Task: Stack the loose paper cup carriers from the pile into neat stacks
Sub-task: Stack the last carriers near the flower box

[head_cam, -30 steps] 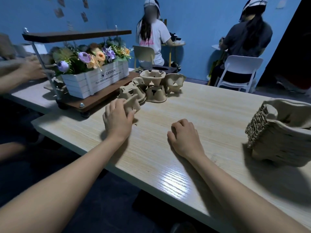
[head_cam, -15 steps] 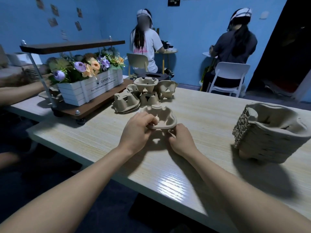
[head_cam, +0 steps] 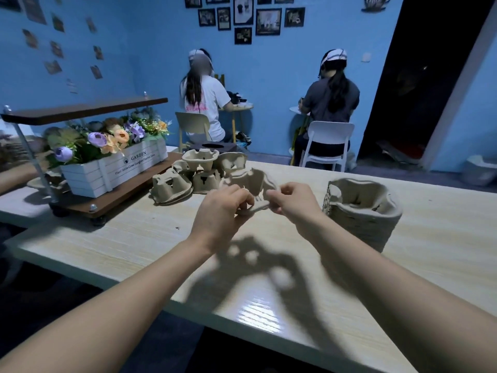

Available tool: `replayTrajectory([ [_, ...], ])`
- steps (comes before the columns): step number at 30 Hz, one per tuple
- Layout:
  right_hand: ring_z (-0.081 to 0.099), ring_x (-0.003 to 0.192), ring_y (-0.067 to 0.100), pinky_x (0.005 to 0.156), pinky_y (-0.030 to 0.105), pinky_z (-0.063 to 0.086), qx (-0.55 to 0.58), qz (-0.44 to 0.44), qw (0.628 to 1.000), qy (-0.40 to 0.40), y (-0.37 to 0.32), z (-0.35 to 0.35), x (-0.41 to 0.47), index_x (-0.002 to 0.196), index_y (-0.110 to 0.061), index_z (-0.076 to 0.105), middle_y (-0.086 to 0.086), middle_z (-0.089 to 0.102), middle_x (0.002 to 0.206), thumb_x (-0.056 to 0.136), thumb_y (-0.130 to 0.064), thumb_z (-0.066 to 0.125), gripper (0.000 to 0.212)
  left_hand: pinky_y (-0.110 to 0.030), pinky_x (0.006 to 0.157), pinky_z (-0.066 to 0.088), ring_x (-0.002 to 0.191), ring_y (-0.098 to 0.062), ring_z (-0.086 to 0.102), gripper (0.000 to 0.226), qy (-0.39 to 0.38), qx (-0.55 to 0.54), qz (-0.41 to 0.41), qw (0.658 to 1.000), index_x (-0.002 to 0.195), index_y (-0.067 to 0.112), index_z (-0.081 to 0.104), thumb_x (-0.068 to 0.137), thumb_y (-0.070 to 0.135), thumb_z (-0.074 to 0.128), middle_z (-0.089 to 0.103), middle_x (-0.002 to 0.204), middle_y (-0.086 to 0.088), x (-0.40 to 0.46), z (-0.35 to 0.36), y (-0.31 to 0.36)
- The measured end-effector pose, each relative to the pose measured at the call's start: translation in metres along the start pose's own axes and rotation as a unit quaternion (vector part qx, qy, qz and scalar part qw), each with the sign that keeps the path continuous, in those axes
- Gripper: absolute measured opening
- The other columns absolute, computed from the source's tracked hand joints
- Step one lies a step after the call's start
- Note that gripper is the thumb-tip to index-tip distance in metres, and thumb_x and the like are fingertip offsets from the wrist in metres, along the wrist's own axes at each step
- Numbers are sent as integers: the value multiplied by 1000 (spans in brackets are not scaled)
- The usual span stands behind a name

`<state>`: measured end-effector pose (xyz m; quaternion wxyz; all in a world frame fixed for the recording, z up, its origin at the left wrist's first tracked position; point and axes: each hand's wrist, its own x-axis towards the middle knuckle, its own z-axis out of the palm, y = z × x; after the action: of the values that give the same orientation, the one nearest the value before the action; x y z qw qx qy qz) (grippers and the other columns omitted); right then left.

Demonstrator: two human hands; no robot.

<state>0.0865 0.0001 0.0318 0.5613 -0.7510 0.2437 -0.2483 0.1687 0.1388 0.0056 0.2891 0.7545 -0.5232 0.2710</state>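
I have 1 carrier [head_cam: 251, 184] pinched off the surface [head_cam: 161, 238] between my left hand [head_cam: 223, 208] and right hand [head_cam: 293, 203], midway between the pile [head_cam: 193, 173] and the stack [head_cam: 361, 208], so next I'd square it over the stack and seat it

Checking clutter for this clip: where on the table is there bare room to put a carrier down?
Bare pale wooden tabletop lies between the near edge and the loose pile of brown pulp cup carriers, and right of the tall neat carrier stack. It is crowded at the far left, where the pile meets the white flower box.
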Motion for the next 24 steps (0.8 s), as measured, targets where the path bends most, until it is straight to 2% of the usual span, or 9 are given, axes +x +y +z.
replayTrajectory([
  [3,60,69,25,82,48,55,-65,3,997,28,-11,-19,0,67,-8,61,9,62,66,79,1,59,15,-21,70,24,77,-14,51,34,-6,51,73,996,85,23,61,68,52,67,60,80,8,11,-5,14],
  [5,65,79,29,83,47,55,-114,-20,992,40,-21,-32,-4,74,-8,65,13,68,76,79,0,56,13,-22,76,26,86,-11,47,48,-5,45,92,995,90,23,64,70,66,55,61,90,6,19,-11,21],
  [7,65,85,30,82,44,54,-158,-55,985,51,-31,-44,-9,81,-7,67,12,69,83,80,-3,55,13,-27,82,32,94,-14,48,47,26,8,69,997,96,20,66,77,61,53,58,100,1,28,-17,27],
  [10,64,85,25,79,38,52,-202,-101,972,65,-42,-62,-15,88,-8,68,8,68,85,82,-4,55,15,-33,87,40,100,-20,50,36,86,-37,-27,995,107,18,63,85,46,56,47,108,-3,42,-25,37],
  [13,64,89,23,83,37,52,-222,-140,962,76,-49,-80,-17,96,-9,69,8,70,94,84,-6,56,18,-35,83,47,91,-18,54,26,54,-125,-144,980,111,17,58,88,30,61,48,106,-4,55,-28,47],
  [17,65,89,19,84,33,53,-180,-145,969,84,-51,-103,-20,103,-8,69,9,71,97,87,-10,62,17,-32,68,49,68,-12,55,2,71,-279,-224,931,89,17,61,90,17,60,61,75,0,66,-21,61],
  [19,64,86,19,82,31,53,-148,-133,976,93,-50,-113,-22,108,-7,65,9,69,96,88,-13,64,22,-29,63,47,66,-13,53,9,84,-341,-257,900,83,17,61,90,13,60,60,71,0,72,-15,70],
  [22,65,88,25,85,41,54,-100,-113,983,107,-46,-129,-25,108,-8,61,10,65,97,86,-18,67,26,-22,61,44,65,-11,53,11,104,-402,-292,862,81,18,61,90,13,60,60,72,0,84,-8,85],
  [24,65,84,25,80,41,57,-79,-90,986,114,-43,-139,-28,107,-7,58,12,64,97,85,-20,68,27,-23,64,46,67,-11,54,12,112,-425,-314,842,79,19,61,90,14,61,61,73,1,95,-1,92],
])
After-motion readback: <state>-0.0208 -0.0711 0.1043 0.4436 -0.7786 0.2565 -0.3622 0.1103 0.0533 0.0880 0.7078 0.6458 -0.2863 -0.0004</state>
